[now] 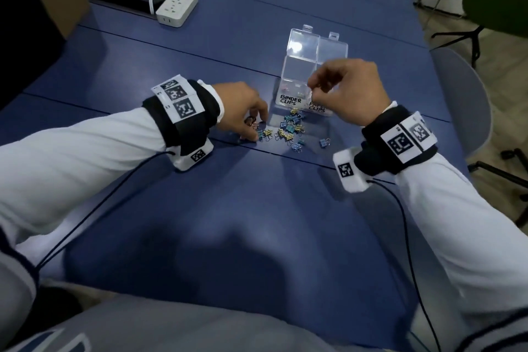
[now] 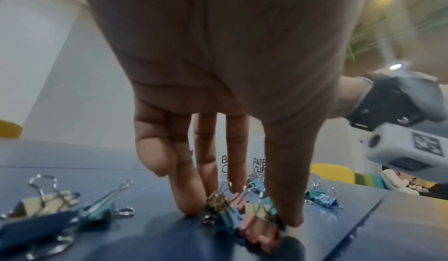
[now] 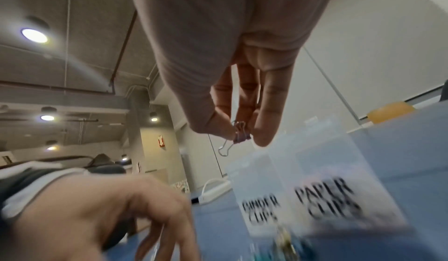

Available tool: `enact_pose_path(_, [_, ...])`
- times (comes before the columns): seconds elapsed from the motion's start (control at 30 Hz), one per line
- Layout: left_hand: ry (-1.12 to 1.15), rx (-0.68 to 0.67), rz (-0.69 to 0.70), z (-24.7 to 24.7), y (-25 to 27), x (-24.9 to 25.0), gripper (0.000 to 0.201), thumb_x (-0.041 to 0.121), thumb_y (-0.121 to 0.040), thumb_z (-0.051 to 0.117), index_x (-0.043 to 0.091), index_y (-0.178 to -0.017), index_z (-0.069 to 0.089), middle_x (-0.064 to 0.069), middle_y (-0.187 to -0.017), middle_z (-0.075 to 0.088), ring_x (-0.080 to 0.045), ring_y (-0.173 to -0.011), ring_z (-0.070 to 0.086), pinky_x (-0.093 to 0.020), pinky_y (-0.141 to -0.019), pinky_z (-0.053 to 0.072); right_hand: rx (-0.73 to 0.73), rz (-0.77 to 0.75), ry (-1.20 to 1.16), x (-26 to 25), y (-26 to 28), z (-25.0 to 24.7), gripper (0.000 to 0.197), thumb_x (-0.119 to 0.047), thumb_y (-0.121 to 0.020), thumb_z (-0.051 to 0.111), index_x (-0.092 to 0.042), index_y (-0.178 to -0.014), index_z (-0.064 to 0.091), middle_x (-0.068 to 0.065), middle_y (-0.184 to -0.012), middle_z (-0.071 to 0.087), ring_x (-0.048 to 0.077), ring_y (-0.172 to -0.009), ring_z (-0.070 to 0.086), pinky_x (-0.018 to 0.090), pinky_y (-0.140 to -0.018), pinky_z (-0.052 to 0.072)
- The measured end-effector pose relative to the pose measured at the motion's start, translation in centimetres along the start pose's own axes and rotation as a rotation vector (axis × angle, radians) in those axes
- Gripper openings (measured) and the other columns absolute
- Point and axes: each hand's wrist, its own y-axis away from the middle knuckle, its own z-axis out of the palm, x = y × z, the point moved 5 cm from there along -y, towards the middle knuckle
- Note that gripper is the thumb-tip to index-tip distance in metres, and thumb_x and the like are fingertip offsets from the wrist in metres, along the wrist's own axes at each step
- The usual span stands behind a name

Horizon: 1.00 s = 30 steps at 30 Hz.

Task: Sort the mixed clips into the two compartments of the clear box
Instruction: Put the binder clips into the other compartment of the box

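Observation:
The clear box [image 1: 300, 71] stands open on the blue table, its left compartment labelled BINDER CLIPS and its right PAPER CLIPS. Just in front of it lies a pile of small coloured binder clips [image 1: 290, 128]. My right hand [image 1: 311, 90] hovers over the box's front edge and pinches a small purple binder clip [image 3: 240, 137] between thumb and fingers, above the box [image 3: 315, 169]. My left hand [image 1: 255, 130] is down at the pile's left end. Its thumb and fingertips [image 2: 186, 203] close on either side of a cluster of clips [image 2: 242, 215] lying on the table.
A white power strip [image 1: 177, 6] lies at the back left beside a cable slot. A grey chair [image 1: 463, 111] stands off the table's right edge. One blue clip [image 1: 324, 142] lies apart, right of the pile. Two more clips [image 2: 41, 205] lie left of my left hand.

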Motion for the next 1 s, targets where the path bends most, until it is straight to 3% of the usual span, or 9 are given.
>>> enact_pose_path(0.13, [0.062, 0.014, 0.031, 0.0, -0.1, 0.6, 0.033, 0.037, -0.076, 0.075, 0.025, -0.106, 0.069, 0.005, -0.092, 0.064, -0.012, -0.075, 0.057, -0.028, -0.078, 0.050, 0.079, 0.009, 0.024, -0.5, -3.8, -0.8, 0.013, -0.015, -0.070, 0.066, -0.013, -0.081, 0.073, -0.005, -0.069, 0.064, 0.000, -0.056, 0.051, 0.015, -0.065, 0.047])
enact_pose_path(0.23, [0.089, 0.024, 0.050, 0.1, -0.4, 1.1, 0.022, 0.027, -0.076, 0.076, 0.024, -0.098, 0.072, 0.004, -0.087, 0.065, -0.010, -0.069, 0.056, -0.023, -0.072, 0.045, 0.029, 0.037, 0.095, -0.1, -5.7, 0.1, 0.014, -0.014, -0.073, 0.066, -0.014, -0.085, 0.073, -0.006, -0.071, 0.062, -0.002, -0.055, 0.051, 0.010, -0.063, 0.044])
enact_pose_path(0.33, [0.095, 0.029, 0.034, 0.1, -0.4, 1.0, 0.017, 0.025, -0.077, 0.076, 0.022, -0.094, 0.072, 0.004, -0.086, 0.064, -0.005, -0.065, 0.052, -0.022, -0.069, 0.042, -0.058, 0.013, 0.170, 0.1, -5.7, 1.0, 0.017, -0.023, -0.076, 0.071, -0.019, -0.093, 0.073, -0.004, -0.087, 0.064, 0.007, -0.071, 0.060, 0.019, -0.080, 0.047])
enact_pose_path(0.4, [0.114, 0.039, 0.023, 0.0, -0.4, 0.8, 0.015, 0.025, -0.077, 0.076, 0.021, -0.091, 0.072, 0.003, -0.087, 0.065, -0.003, -0.064, 0.052, -0.022, -0.069, 0.043, -0.042, -0.028, 0.185, 0.3, -4.8, 0.8, 0.020, -0.029, -0.077, 0.072, -0.023, -0.096, 0.071, -0.002, -0.100, 0.064, 0.012, -0.078, 0.063, 0.024, -0.091, 0.045])
enact_pose_path(0.53, [0.160, 0.033, 0.023, -0.2, -0.1, 0.5, 0.012, 0.022, -0.079, 0.074, 0.023, -0.091, 0.074, 0.006, -0.087, 0.068, -0.007, -0.070, 0.061, -0.025, -0.073, 0.051, 0.016, -0.102, 0.182, 0.9, -1.1, -0.5, 0.012, -0.021, -0.077, 0.069, -0.021, -0.089, 0.072, 0.005, -0.094, 0.060, 0.015, -0.073, 0.060, 0.024, -0.078, 0.047])
enact_pose_path(0.63, [0.198, 0.031, 0.026, -0.5, -0.1, 0.4, 0.012, 0.018, -0.079, 0.073, 0.025, -0.089, 0.075, 0.011, -0.084, 0.069, 0.002, -0.069, 0.062, -0.024, -0.073, 0.053, -0.167, -0.069, 0.230, 2.4, 2.2, 0.0, 0.016, -0.019, -0.075, 0.071, -0.023, -0.090, 0.072, 0.004, -0.090, 0.060, 0.016, -0.071, 0.061, 0.031, -0.076, 0.052])
enact_pose_path(0.73, [0.203, 0.047, 0.021, -1.3, -0.2, 0.8, 0.012, 0.019, -0.078, 0.074, 0.025, -0.088, 0.075, 0.010, -0.079, 0.071, 0.001, -0.070, 0.064, -0.024, -0.072, 0.052, -0.378, 0.017, 0.288, 4.2, 4.6, 1.2, 0.029, -0.023, -0.074, 0.076, -0.025, -0.102, 0.071, 0.001, -0.097, 0.059, 0.017, -0.078, 0.063, 0.031, -0.080, 0.052])
enact_pose_path(0.87, [0.221, 0.065, 0.035, -3.2, -0.6, 2.0, 0.013, 0.020, -0.077, 0.076, 0.027, -0.088, 0.075, 0.014, -0.075, 0.069, 0.006, -0.069, 0.062, -0.018, -0.068, 0.048, -0.404, 0.034, 0.281, 4.7, 5.0, 2.1, 0.035, -0.026, -0.076, 0.077, -0.024, -0.111, 0.070, 0.001, -0.102, 0.065, 0.012, -0.080, 0.058, 0.023, -0.078, 0.042])
enact_pose_path(1.0, [0.245, 0.140, 0.059, -6.4, -1.2, 2.9, 0.015, 0.021, -0.077, 0.076, 0.029, -0.089, 0.074, 0.013, -0.074, 0.070, 0.012, -0.061, 0.060, -0.003, -0.062, 0.042, -0.416, 0.048, 0.287, 4.8, 4.6, 3.4, 0.030, -0.016, -0.080, 0.070, -0.023, -0.109, 0.072, 0.002, -0.100, 0.071, 0.016, -0.085, 0.064, 0.021, -0.080, 0.046])
